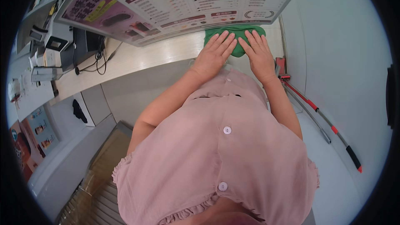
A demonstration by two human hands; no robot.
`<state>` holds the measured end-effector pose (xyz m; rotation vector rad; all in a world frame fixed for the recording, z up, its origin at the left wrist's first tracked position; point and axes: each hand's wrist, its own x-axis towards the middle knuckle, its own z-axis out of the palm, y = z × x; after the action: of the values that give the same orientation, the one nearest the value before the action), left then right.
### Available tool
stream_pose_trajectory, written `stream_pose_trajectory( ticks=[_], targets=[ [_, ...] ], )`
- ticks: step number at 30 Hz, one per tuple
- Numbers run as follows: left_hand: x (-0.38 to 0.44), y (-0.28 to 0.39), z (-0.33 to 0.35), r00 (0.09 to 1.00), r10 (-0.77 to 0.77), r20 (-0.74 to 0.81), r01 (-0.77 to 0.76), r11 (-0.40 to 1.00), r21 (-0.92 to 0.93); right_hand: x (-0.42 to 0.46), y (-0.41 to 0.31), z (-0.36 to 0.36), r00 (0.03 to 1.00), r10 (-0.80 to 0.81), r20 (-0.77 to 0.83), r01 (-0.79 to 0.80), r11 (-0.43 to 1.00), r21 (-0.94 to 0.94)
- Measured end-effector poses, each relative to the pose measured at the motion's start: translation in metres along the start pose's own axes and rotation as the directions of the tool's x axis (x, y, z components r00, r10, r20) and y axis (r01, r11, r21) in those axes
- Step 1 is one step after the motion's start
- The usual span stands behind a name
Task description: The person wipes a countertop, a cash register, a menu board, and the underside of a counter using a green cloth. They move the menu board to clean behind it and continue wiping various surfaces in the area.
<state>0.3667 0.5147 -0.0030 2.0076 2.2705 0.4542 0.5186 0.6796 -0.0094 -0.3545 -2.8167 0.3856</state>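
Observation:
A green cloth (238,51) lies partly bunched on the pale wood-look counter (175,48). My left hand (215,51) rests palm down on its left part, with fingers a little apart. Flat on the right part of the same cloth is my right hand (259,54), its fingers also spread. Neither hand is closed around the cloth. Just beyond the fingertips stands the lower edge of a large menu board (187,3), which bears printed writing and pictures. The board hides the counter behind it.
Cables (100,56) and a black device (82,45) sit on the counter's left side, near a white boxy device (58,39). Poles with red and black parts (325,117) lean along the white wall (343,53) at right. A brown sheet (106,150) lies at lower left.

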Motion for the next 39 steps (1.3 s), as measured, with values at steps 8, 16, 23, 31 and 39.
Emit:
stream_pose_trajectory(
  ticks=[8,16,23,31,39],
  targets=[
    [-0.028,0.006,0.000,0.981,-0.091,-0.170,0.084,0.995,-0.046,0.004,-0.018,0.004,0.993,-0.107,0.054,0.108,0.994,-0.013],
    [-0.082,-0.020,-0.019,0.961,-0.217,-0.170,0.208,0.976,-0.072,0.024,-0.076,0.034,0.982,-0.190,0.002,0.190,0.982,-0.008],
    [-0.145,-0.051,-0.032,0.916,-0.361,-0.173,0.359,0.932,-0.041,0.054,-0.141,0.062,0.945,-0.325,0.019,0.324,0.944,0.067],
    [-0.213,-0.091,-0.043,0.843,-0.464,-0.272,0.480,0.877,-0.009,0.086,-0.217,0.094,0.904,-0.427,0.028,0.420,0.898,0.131],
    [-0.263,-0.127,-0.053,0.779,-0.521,-0.350,0.549,0.836,-0.021,0.109,-0.275,0.127,0.868,-0.497,-0.014,0.493,0.856,0.153]
  ],
)
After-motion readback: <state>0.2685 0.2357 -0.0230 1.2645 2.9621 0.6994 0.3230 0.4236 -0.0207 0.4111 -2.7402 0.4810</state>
